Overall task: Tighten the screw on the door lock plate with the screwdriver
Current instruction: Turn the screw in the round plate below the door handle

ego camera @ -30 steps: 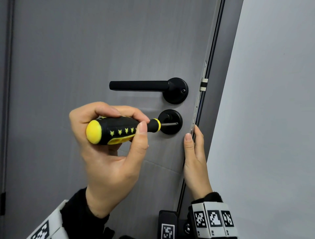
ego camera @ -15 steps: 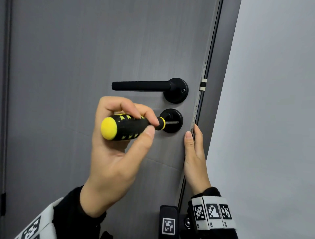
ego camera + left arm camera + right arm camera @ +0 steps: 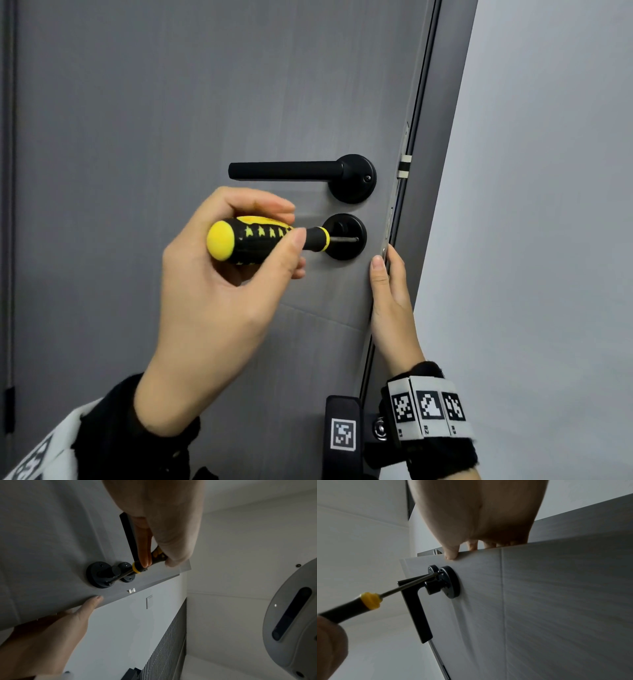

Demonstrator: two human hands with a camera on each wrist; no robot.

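- The left hand (image 3: 219, 308) has its fingers (image 3: 260, 205) curled over the top of the screwdriver (image 3: 260, 240) handle, with the thumb pressed against the near side; the yellow butt end sticks out free behind the grip.
- The screwdriver lies roughly level, its black-and-yellow handle leading to a yellow collar and a bare steel shaft (image 3: 409, 585) that runs to the right.
- In the right wrist view the shaft tip sits at a screw (image 3: 438, 573) on the upper part of the round black lock plate (image 3: 346, 236); whether the tip is fully seated in the screw head cannot be told.
- The right hand (image 3: 390, 301) lies flat and upright along the door edge (image 3: 388, 219), fingers nearly straight; the thumb tip (image 3: 451, 555) presses on the door face just below the lock plate, and the other fingers wrap behind the edge, out of sight.
- The lock plate sits directly under the lever handle (image 3: 287, 170), whose bar points left above the left hand's knuckles, near them but apart.
- The grey door (image 3: 171, 102) stands ajar; a pale wall (image 3: 548, 240) fills the side beyond its edge.
- Left of the left hand the door face is flat and bare.
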